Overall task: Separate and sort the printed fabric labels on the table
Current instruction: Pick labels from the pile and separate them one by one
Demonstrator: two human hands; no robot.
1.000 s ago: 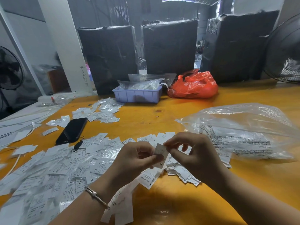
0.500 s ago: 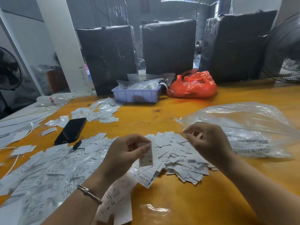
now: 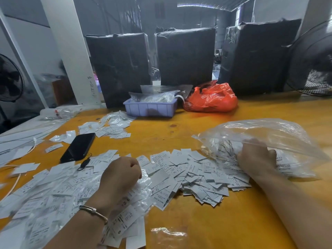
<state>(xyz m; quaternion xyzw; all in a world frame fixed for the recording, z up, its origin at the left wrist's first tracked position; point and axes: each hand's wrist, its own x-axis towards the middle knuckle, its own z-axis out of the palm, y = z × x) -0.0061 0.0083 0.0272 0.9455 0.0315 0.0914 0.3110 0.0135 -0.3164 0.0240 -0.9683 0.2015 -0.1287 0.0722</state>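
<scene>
Holding printed labels (image 3: pixel 226 150), clear bag (image 3: pixel 269 133) lies beside tray (image 3: pixel 149 108).

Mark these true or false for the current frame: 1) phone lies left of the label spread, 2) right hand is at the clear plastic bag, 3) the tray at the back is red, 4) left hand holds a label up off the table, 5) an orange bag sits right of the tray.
1) True: the black phone lies on the table, at the left of the labels.
2) True: the right hand is at the clear plastic bag.
3) False: the tray is pale blue.
4) False: the left hand rests low on the labels.
5) True: the orange bag sits right of the tray.
</scene>
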